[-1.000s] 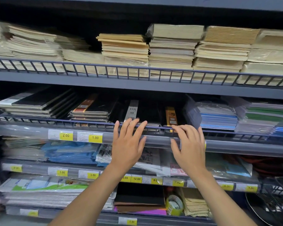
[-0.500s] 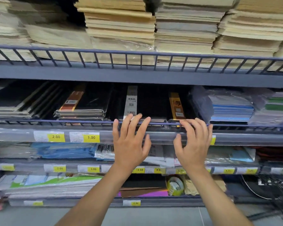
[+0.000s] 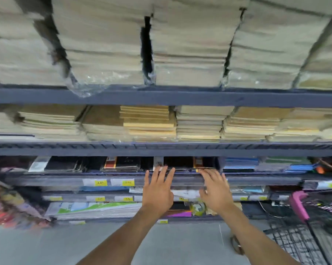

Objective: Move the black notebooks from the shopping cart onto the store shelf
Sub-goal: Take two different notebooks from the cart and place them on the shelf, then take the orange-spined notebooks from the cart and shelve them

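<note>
Left hand (image 3: 157,190): grip wide open, fingers straight and spread, holding nothing. Fingertips are up at the front rail of the store shelf (image 3: 56,181). Right hand (image 3: 215,192): grip open too, fingers loosely extended, nothing held, tips at the same rail. Contact with the rail: can't tell, motion blur. Black notebooks (image 3: 177,162) lie stacked flat on that shelf, directly behind both sets of fingertips. Shopping cart (image 3: 295,243) at lower right with pink handle (image 3: 298,204), contents unreadable. Yellow price tags (image 3: 100,182) on the shelf edge, left of the hands.
</note>
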The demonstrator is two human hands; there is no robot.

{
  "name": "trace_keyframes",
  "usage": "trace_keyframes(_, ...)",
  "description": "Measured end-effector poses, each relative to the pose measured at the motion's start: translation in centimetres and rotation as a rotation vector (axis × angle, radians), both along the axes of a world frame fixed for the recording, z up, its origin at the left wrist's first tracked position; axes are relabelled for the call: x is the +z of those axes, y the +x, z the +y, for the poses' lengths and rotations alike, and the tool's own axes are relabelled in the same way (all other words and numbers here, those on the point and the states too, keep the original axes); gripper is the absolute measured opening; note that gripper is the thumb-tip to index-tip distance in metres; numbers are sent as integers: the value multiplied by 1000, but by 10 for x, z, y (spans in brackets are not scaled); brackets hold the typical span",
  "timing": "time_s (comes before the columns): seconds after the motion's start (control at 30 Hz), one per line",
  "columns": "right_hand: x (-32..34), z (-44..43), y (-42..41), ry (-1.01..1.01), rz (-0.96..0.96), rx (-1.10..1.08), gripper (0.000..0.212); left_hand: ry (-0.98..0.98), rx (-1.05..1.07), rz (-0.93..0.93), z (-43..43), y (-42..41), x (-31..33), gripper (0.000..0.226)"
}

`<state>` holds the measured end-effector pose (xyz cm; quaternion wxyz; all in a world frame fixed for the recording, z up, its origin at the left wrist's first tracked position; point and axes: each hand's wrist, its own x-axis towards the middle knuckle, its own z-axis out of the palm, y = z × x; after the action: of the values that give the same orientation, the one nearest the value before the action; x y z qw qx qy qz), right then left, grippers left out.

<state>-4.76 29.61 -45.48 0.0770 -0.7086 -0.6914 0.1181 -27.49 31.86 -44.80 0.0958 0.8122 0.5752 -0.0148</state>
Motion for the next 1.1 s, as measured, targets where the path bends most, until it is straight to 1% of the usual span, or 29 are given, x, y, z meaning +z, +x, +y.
trace_keyframes(0.07, 33, 4, 2, -133, 147, 10, 56, -108, 8, -2, -1, 4, 29, 78)
trace_keyframes(0.13, 67, 4, 4, -245, 215, -10, 43, -173, -7, 13, -6, 7, 57, 78)
trace_keyframes(0.2, 97, -1, 5, -322, 230, -35, 38, -204, -47, 48, -13, 10, 84, 76)
trace_keyframes(0.27, 125, -11, 7, -344, 230, -42, 34, -218, -85, 68, -21, 13, 111, 73)
trace_keyframes(0.33, 154, -23, 11, -344, 170, -18, 35, -215, -116, 77, -28, 17, 139, 71)
trace_keyframes(0.47, 208, -55, 31, -319, 121, -56, 52, -177, -188, 68, -45, 29, 192, 67)
trace_keyframes(0.57, 242, -85, 55, -274, 72, -70, 62, -134, -242, 22, -59, 49, 222, 66)
trace_keyframes(0.73, 288, -140, 104, -99, -48, -77, 63, -69, -351, -63, -89, 98, 258, 69)
trace_keyframes(0.8, 303, -164, 125, -36, -63, -94, 62, -17, -391, -72, -101, 123, 270, 69)
trace_keyframes(0.93, 324, -213, 170, 71, -119, -182, 60, 55, -491, -83, -127, 181, 284, 70)
trace_keyframes(1.1, 328, -265, 226, 68, -163, -338, 63, 73, -617, -98, -156, 249, 295, 72)
